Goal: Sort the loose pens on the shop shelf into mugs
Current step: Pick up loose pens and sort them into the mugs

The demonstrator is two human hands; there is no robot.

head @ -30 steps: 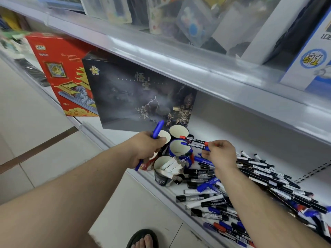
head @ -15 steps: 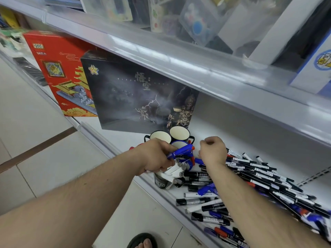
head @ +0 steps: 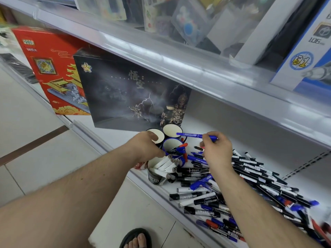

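Head view: right hand [head: 215, 152] pinches blue pen [head: 196, 135]; left hand [head: 146, 146] grips mug [head: 172, 146]. Tip pen nose-down, release inside rim.

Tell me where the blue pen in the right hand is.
In the head view, the blue pen is pinched by the right hand, lying level above the mugs, its tip over the rear cream-lined mug before the dark box.
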